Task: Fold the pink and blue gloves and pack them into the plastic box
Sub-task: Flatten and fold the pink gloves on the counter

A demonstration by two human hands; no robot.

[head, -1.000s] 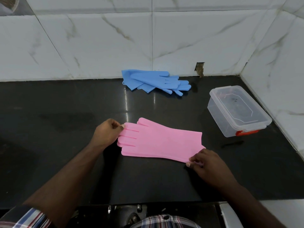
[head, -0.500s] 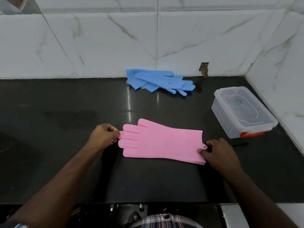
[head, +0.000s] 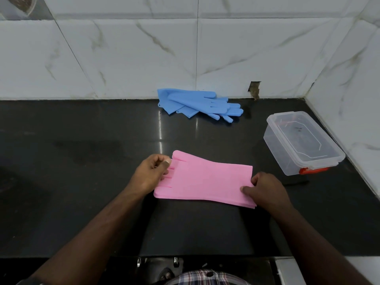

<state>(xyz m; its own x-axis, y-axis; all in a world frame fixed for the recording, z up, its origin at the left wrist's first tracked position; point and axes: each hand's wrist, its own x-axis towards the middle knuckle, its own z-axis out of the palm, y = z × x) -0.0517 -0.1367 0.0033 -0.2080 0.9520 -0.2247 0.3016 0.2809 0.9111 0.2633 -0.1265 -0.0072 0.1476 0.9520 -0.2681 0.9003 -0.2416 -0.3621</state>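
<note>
The pink gloves (head: 205, 179) lie stacked flat on the black counter (head: 82, 182), fingers to the left, cuffs to the right. My left hand (head: 150, 173) pinches the finger ends, covering their tips. My right hand (head: 265, 190) grips the cuff edge at the near right corner. The blue gloves (head: 197, 103) lie in a loose pile at the back against the wall. The clear plastic box (head: 300, 140) with its lid on and a red clasp stands at the right.
White marble-look tiled walls (head: 123, 54) close the back and right sides of the counter. A thin dark object (head: 296, 183) lies just in front of the box. The counter's front edge runs near the bottom of the view.
My left hand has slid further over the pink gloves' fingers, hiding their tips. My right hand has shifted along the cuff edge and now holds it at the near corner.
</note>
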